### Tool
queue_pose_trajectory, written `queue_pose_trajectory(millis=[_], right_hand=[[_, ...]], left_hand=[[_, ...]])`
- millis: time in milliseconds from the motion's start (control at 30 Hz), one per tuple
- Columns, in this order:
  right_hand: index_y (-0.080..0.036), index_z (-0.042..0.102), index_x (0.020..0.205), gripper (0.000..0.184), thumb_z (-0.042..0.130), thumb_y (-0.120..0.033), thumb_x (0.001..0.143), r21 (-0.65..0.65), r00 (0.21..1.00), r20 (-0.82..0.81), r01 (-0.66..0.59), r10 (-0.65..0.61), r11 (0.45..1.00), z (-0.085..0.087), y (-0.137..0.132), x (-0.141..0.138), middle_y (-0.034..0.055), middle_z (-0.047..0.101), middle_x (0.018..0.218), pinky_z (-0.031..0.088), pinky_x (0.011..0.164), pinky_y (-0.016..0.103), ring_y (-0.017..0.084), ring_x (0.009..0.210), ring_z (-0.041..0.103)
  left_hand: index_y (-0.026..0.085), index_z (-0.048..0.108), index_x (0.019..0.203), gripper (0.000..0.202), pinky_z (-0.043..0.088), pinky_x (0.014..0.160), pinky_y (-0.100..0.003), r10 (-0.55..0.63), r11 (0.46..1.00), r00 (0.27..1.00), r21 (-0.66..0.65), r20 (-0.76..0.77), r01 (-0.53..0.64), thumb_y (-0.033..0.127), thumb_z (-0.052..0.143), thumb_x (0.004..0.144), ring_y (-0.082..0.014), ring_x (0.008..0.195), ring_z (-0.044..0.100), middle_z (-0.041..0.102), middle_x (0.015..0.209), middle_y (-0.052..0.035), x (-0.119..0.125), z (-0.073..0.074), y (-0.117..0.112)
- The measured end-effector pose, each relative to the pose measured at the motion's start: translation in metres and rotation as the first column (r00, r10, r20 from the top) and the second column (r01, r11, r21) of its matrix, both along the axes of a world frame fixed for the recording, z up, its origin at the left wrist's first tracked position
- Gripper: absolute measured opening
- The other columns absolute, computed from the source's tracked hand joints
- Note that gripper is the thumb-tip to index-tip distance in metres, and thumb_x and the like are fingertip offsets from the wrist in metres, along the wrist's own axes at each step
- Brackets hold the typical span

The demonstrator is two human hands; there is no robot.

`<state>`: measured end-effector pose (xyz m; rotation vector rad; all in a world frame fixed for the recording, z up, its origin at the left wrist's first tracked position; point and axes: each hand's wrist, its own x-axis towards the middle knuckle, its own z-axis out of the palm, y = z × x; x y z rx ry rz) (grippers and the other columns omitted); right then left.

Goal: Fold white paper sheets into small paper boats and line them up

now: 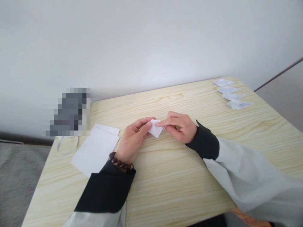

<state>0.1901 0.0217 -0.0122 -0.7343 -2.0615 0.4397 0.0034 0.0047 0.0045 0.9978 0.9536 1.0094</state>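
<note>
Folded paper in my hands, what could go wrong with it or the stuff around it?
The left hand holds the folded paper while a finger of the right hand touches it; a slip might skew a fold. The left black cuff borders the white sheets and could drag them.

Folded paper (156,131) in both hands (133,137)

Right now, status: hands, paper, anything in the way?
Left hand holds small folded paper; right hand touching it. White sheets at left, four folded pieces far right. Neither between the hands.
</note>
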Motion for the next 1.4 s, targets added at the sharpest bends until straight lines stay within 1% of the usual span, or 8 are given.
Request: queue_pose_trajectory(millis=[167,367,600,767,933,1133,1267,1400], right_hand=[[-0.017,0.06,0.105,0.027,0.052,-0.015,0.079,-0.138,0.994,0.02,0.109,-0.107,0.984,0.0024,-0.0042,-0.0011,-0.0083,0.035,0.055,0.034,0.05,0.021,0.007,0.047,0.036],[-0.016,0.062,0.1,0.022,0.052,-0.02,0.081,-0.196,0.995,0.018,0.098,-0.096,0.976,0.0009,-0.0059,0.0,-0.0093,0.033,0.05,0.033,0.049,0.02,0.007,0.045,0.036],[-0.017,0.067,0.096,0.02,0.052,-0.02,0.083,-0.183,0.996,0.028,0.087,-0.083,0.979,0.0025,-0.0056,0.0022,-0.0095,0.035,0.046,0.03,0.044,0.018,0.005,0.041,0.033],[-0.017,0.069,0.092,0.018,0.054,-0.02,0.082,-0.192,0.996,0.02,0.092,-0.09,0.977,0.0045,-0.0065,0.0018,-0.0073,0.044,0.047,0.033,0.045,0.018,0.006,0.043,0.038],[-0.016,0.067,0.095,0.02,0.053,-0.016,0.08,-0.157,0.994,-0.011,0.108,-0.111,0.982,0.0054,-0.0074,0.0007,-0.0073,0.045,0.05,0.035,0.047,0.017,0.006,0.044,0.041],[-0.017,0.067,0.088,0.016,0.054,-0.015,0.079,-0.068,0.987,0.034,0.16,-0.158,0.985,0.0033,-0.0072,-0.0003,-0.01,0.044,0.043,0.033,0.043,0.015,0.004,0.038,0.037],[-0.016,0.069,0.084,0.016,0.055,-0.012,0.077,-0.016,0.981,0.061,0.187,-0.185,0.982,0.0029,-0.0076,-0.0015,-0.0093,0.048,0.04,0.032,0.041,0.015,0.003,0.035,0.038],[-0.014,0.07,0.084,0.015,0.056,-0.014,0.078,-0.207,0.987,-0.007,0.155,-0.16,0.966,0.0021,-0.0085,-0.0014,-0.0059,0.056,0.043,0.036,0.04,0.015,0.003,0.035,0.045]], left_hand=[[0.016,0.068,0.095,0.022,0.048,0.082,-0.031,0.01,1.0,0.999,0.023,-0.035,-0.009,0.029,0.068,0.077,-0.0167,0.088,0.06,0.068,0.095,-0.0055,-0.0005,-0.0007,0.0005],[0.018,0.068,0.098,0.025,0.049,0.079,-0.03,-0.004,1.0,0.999,0.027,-0.051,0.005,0.032,0.068,0.077,-0.0165,0.088,0.06,0.067,0.098,-0.0052,-0.0008,-0.0012,0.0009],[0.016,0.069,0.09,0.021,0.047,0.073,-0.027,-0.012,1.0,0.997,0.02,-0.075,0.014,0.033,0.068,0.077,-0.0144,0.081,0.058,0.067,0.091,-0.0044,-0.0011,0.0017,-0.0005],[0.017,0.069,0.086,0.019,0.047,0.072,-0.027,-0.012,1.0,0.997,0.019,-0.071,0.013,0.032,0.068,0.076,-0.0146,0.081,0.058,0.067,0.092,-0.0046,-0.0015,0.0014,0.0002],[0.016,0.068,0.088,0.021,0.048,0.072,-0.028,-0.011,0.999,0.997,0.037,-0.075,0.014,0.033,0.068,0.076,-0.0151,0.08,0.059,0.068,0.09,-0.005,-0.0021,-0.0009,0.002],[0.015,0.069,0.091,0.026,0.048,0.073,-0.029,0.035,0.998,0.988,0.047,-0.149,-0.029,0.035,0.07,0.074,-0.0161,0.08,0.061,0.07,0.092,-0.0062,-0.001,-0.0024,0.0014],[0.016,0.07,0.088,0.023,0.047,0.076,-0.027,0.085,0.993,0.98,0.093,-0.179,-0.069,0.035,0.071,0.074,-0.0163,0.085,0.062,0.07,0.103,-0.0065,-0.0004,-0.0034,0.0005],[0.016,0.069,0.087,0.025,0.048,0.08,-0.029,0.106,0.989,0.968,0.128,-0.23,-0.078,0.038,0.069,0.075,-0.0193,0.092,0.062,0.068,0.11,-0.0083,-0.0004,-0.0041,0.0001]])
